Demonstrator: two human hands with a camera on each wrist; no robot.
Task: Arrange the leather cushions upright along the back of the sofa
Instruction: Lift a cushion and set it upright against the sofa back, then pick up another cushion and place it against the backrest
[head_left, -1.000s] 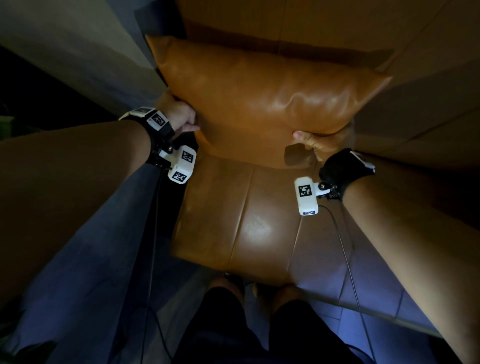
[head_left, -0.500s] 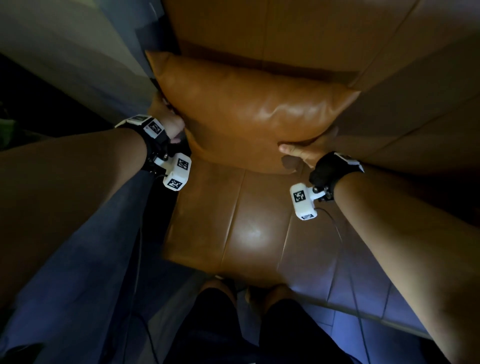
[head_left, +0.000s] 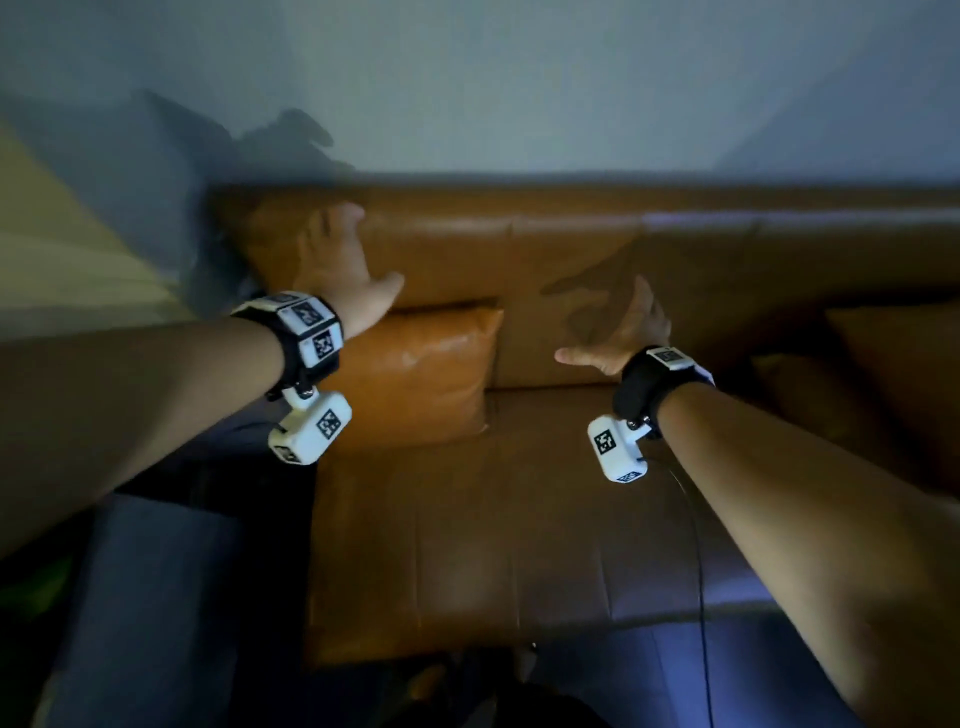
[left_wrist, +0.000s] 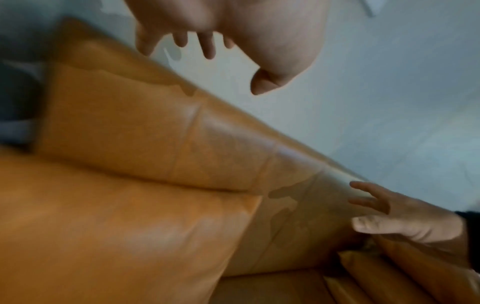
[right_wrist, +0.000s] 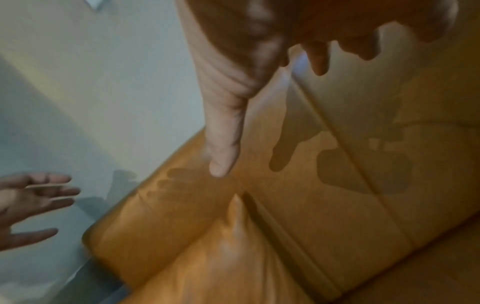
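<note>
- Standing upright at the sofa's (head_left: 519, 519) left end, the cushion (head_left: 415, 379) leans on the backrest (head_left: 571, 239), its base on the seat; no hand is on it.
- Far left, a pale wall panel (head_left: 62, 260) and a dark gap border the sofa's end; a blue-grey floor (head_left: 156, 597) lies below.
- The left hand (head_left: 337, 260) hovers above the cushion's top edge, in front of the backrest's upper left part, fingers spread and relaxed, holding nothing. Blur hides whether the fingertips touch the leather; the left wrist view shows them clear of it, against the grey wall (head_left: 519, 78).
- A white tagged camera (head_left: 310, 427) hangs under the left wrist and covers part of the cushion's left side.
- The right hand (head_left: 623, 327) is held apart from the left, in the air before the middle of the backrest, thumb out to the left, fingers loose and empty. Its shadow falls on the leather just beside it.
- The right wrist's camera (head_left: 616, 448) hangs over the seat, with a thin cable (head_left: 698, 571) trailing down across the seat front.
- At the far right, a second cushion (head_left: 893, 364) sits in shadow against the backrest; whether it stands fully upright cannot be told.
- Along the bottom edge, the person's dark clothing (head_left: 493, 706) shows at the sofa's front.
</note>
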